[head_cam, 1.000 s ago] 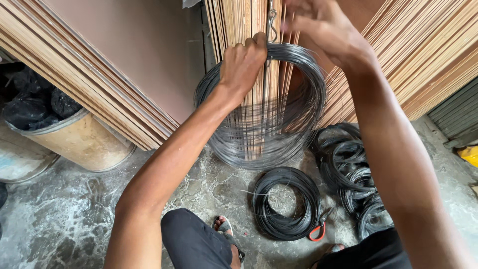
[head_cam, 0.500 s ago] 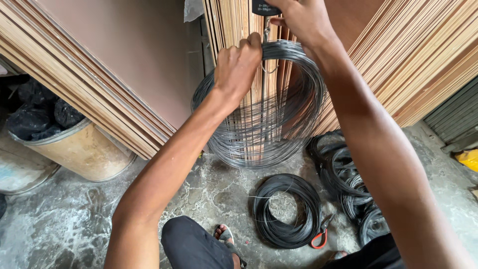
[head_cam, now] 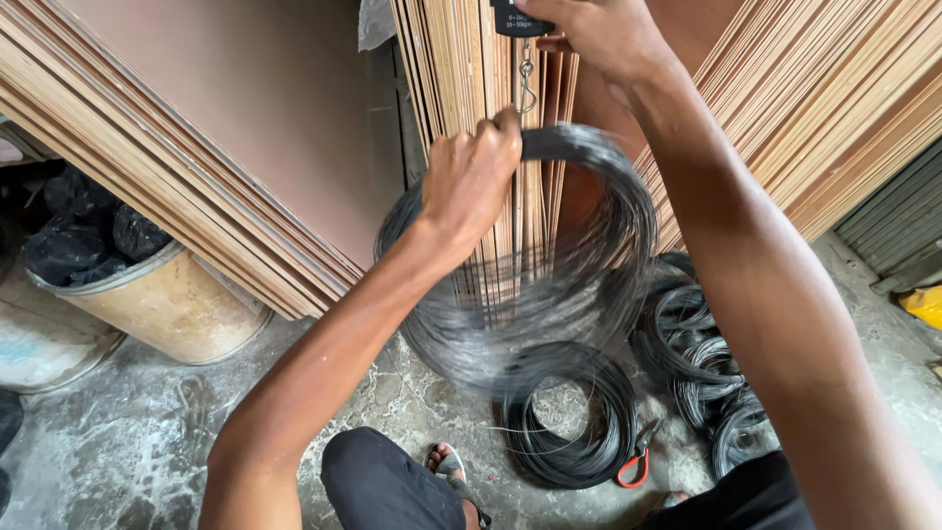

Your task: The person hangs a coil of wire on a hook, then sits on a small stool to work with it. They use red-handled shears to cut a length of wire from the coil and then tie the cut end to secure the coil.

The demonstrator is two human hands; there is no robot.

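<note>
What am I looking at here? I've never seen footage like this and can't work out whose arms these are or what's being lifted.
The picture comes from a camera worn on a person's head, looking down, so both arms are the wearer's own. No machine is involved, just two bare hands.

The left hand grips the top of a large wire coil, dark and slightly blurred. The right hand is raised above it, holding a small dark hanging scale with a metal hook dangling just over the coil.

Behind stand leaning plywood sheets. On the floor lie smaller coils of dark wire, red-handled pliers beside one of them, and a drum holding black bags on the left. The wearer's knee and sandalled foot show at the bottom.
</note>
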